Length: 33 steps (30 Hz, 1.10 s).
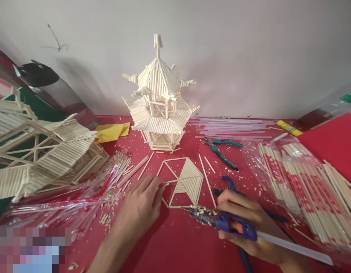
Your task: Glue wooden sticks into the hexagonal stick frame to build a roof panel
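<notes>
In the head view, the right hand [243, 223] at the lower right of the frame has its fingers closed around a blue glue gun [223, 222], whose crusted nozzle points left toward the bottom edge of a flat hexagonal stick panel [184, 182] lying in the lower centre on the red surface [175, 235]. The left hand [141, 206], lower centre-left, rests with its fingers loosely curled and holding nothing, the fingertips touching the left edge of that panel as if to pin it down. The right part of the panel is filled with parallel sticks; the left part is only an open frame. The step in hand looks like gluing sticks into the panel, with the nozzle near but not clearly touching it. By my judgement the next move calls for a steady nozzle at a joint, a small bead of glue, and the left hand keeping the frame from shifting. Above the panel, at centre frame, stands a finished stick pagoda [160, 98]; a larger stick roof structure [41, 155] fills the left. Green-handled pliers [223, 149] lie just right of the panel, clear glue sticks [235, 127] behind them, and bagged chopsticks [300, 185] at the right
</notes>
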### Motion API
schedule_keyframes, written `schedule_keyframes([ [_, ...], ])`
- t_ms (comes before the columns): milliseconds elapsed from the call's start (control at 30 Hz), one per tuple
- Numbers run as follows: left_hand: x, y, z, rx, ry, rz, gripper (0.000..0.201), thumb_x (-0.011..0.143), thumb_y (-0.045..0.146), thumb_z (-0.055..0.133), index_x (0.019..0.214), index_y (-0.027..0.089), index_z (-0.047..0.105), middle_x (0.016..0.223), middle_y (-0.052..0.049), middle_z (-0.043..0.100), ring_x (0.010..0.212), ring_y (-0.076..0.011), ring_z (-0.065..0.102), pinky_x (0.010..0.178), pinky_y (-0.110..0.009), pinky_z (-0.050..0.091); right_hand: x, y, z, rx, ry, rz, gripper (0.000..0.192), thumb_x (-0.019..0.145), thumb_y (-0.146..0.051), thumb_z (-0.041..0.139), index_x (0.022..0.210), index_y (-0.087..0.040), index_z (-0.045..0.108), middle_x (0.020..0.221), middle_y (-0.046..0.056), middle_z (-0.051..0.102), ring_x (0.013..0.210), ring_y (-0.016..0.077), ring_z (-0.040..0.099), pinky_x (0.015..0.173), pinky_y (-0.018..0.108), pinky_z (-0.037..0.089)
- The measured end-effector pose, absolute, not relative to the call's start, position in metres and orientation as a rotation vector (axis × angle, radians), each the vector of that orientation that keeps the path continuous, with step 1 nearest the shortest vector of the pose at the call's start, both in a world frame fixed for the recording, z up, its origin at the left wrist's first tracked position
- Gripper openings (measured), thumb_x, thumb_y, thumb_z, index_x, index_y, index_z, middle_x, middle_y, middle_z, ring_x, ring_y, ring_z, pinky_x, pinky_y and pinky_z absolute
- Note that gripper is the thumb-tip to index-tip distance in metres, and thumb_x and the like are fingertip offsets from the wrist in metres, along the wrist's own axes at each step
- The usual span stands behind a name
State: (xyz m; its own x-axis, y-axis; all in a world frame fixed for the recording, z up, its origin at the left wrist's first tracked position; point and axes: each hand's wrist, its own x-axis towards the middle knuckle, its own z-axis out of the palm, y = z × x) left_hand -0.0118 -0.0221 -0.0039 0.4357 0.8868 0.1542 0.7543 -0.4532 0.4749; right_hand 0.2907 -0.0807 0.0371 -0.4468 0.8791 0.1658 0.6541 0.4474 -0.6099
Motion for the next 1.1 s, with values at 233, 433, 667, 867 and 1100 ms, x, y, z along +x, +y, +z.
schedule_keyframes([
  [233, -0.013, -0.023, -0.001, 2.355, 1.422, 0.560, 0.016, 0.105, 0.022, 0.044, 0.105, 0.023, 0.060, 0.102, -0.006, 0.068, 0.090, -0.0228, 0.067, 0.076, -0.034, 0.049, 0.288, -0.076, 0.036, -1.359, -2.180, 0.425, 0.023, 0.102, -0.044, 0.059, 0.095, -0.022, 0.064, 0.089, 0.004, 0.065, 0.071, 0.0148, 0.064, 0.063, 0.023, 0.052],
  [433, -0.009, -0.023, -0.002, 2.330, 1.425, 0.493, 0.018, 0.105, 0.022, 0.044, 0.102, 0.021, 0.061, 0.098, -0.006, 0.067, 0.088, -0.0229, 0.065, 0.075, -0.035, 0.048, 0.266, -0.077, 0.016, -1.292, -2.371, 0.184, 0.033, 0.105, -0.043, 0.053, 0.081, -0.021, 0.058, 0.076, 0.003, 0.059, 0.068, 0.0162, 0.058, 0.061, 0.026, 0.044],
  [667, -0.007, -0.023, -0.001, 2.325, 1.395, 0.456, 0.020, 0.106, 0.022, 0.042, 0.098, 0.021, 0.060, 0.095, -0.005, 0.066, 0.086, -0.0234, 0.063, 0.076, -0.036, 0.047, 0.257, -0.075, 0.010, -1.231, -2.393, 0.016, 0.034, 0.105, -0.038, 0.053, 0.075, -0.022, 0.052, 0.072, 0.001, 0.056, 0.067, 0.0168, 0.053, 0.059, 0.030, 0.035],
  [867, -0.006, -0.023, -0.003, 2.317, 1.379, 0.430, 0.021, 0.106, 0.022, 0.040, 0.096, 0.021, 0.059, 0.095, -0.005, 0.065, 0.084, -0.0226, 0.062, 0.073, -0.035, 0.046, 0.256, -0.075, 0.008, -1.228, -2.414, -0.009, 0.032, 0.104, -0.034, 0.054, 0.075, -0.022, 0.052, 0.071, 0.001, 0.054, 0.068, 0.0173, 0.051, 0.059, 0.030, 0.032],
  [1100, -0.007, -0.023, -0.006, 2.315, 1.378, 0.434, 0.019, 0.105, 0.021, 0.042, 0.096, 0.022, 0.059, 0.095, -0.006, 0.065, 0.086, -0.0219, 0.063, 0.076, -0.035, 0.047, 0.255, -0.074, 0.009, -1.224, -2.407, -0.012, 0.033, 0.105, -0.033, 0.053, 0.073, -0.022, 0.052, 0.070, 0.001, 0.053, 0.066, 0.0169, 0.050, 0.058, 0.030, 0.031],
])
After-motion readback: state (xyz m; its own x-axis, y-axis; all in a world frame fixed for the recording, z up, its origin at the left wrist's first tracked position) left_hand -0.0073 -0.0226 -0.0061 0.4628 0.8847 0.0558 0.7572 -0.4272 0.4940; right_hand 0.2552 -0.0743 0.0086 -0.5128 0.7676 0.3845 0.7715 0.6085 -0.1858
